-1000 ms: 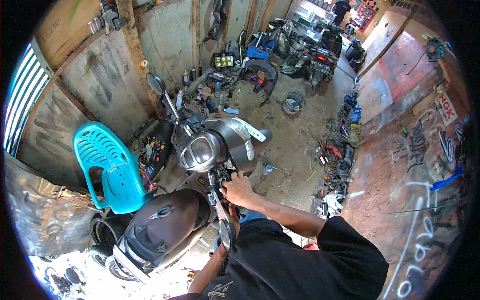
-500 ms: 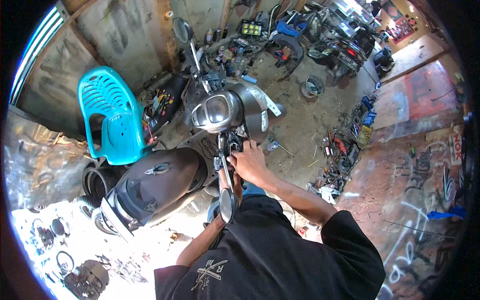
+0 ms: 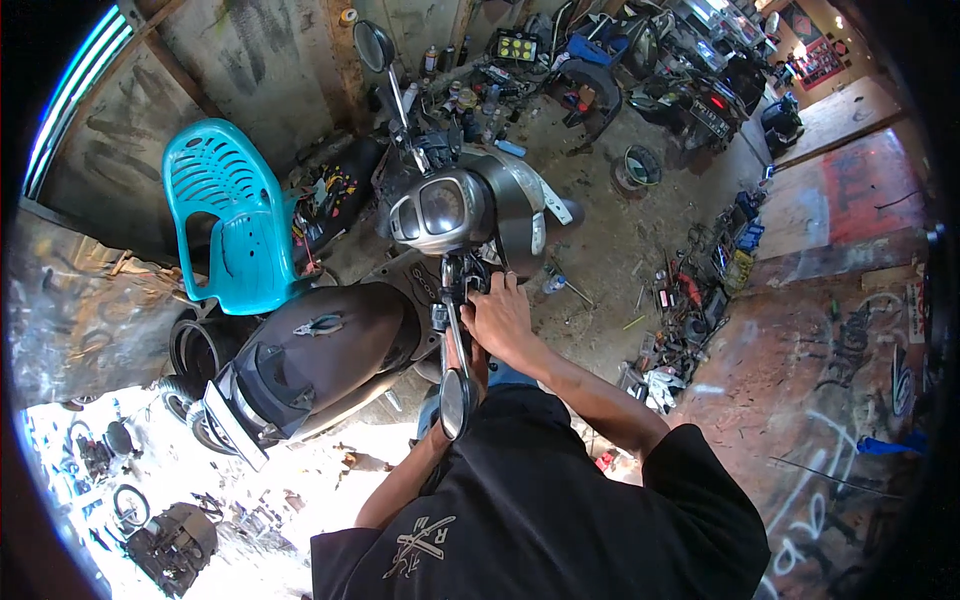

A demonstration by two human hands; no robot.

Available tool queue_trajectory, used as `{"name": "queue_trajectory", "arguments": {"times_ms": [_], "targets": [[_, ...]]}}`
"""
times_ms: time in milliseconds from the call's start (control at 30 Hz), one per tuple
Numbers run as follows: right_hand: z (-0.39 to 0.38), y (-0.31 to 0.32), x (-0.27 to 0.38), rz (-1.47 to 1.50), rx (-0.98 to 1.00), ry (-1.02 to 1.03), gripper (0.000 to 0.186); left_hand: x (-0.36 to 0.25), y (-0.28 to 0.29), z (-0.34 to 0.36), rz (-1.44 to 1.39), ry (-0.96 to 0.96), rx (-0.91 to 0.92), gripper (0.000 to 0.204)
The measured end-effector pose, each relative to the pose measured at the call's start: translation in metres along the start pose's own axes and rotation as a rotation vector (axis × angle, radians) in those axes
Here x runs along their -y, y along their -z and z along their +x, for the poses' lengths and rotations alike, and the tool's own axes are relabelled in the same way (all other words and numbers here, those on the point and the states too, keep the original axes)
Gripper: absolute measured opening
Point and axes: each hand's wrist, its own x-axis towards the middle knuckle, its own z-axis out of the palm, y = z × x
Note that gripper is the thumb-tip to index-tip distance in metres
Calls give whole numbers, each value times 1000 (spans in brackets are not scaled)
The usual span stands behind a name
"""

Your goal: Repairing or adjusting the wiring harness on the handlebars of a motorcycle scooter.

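Note:
A dark scooter stands in front of me, its headlight and instrument cowl (image 3: 440,212) tilted up beside the handlebar (image 3: 452,290). Bent fingers of my right hand (image 3: 500,318) press in at the control end of the bar, over small parts hidden beneath them. Below it, my left hand (image 3: 474,366) reaches up behind the near mirror (image 3: 458,404) and its stem, which hide most of its fingers. Pliers (image 3: 319,325) with light-coloured handles lie on the black seat (image 3: 350,355). The far mirror (image 3: 373,46) rises on the other side.
A turquoise plastic chair (image 3: 235,225) stands left of the scooter, above a tyre (image 3: 200,345). Tools and loose parts (image 3: 690,300) line the floor along the right wall. A bucket (image 3: 637,168) sits farther off, near another motorcycle (image 3: 700,110). Bottles (image 3: 465,98) crowd the back wall.
The view has shifted slightly. My right hand's fingers have moved a little at the handlebar; my left hand stays low behind the mirror stem.

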Motion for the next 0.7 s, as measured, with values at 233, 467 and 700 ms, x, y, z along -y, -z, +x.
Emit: {"name": "queue_trajectory", "arguments": {"times_ms": [233, 467, 700], "targets": [[-5, -1, -6, 108, -38, -71, 27, -28, -8, -5, -135, 16, 45, 23], [-36, 26, -19, 437, -97, -166, 33, -40, 10, -10, 294, -95, 380, 26], [-88, 21, -79, 1155, -168, -465, 37, -38, -9, -19, 244, 9, 374, 13]]}}
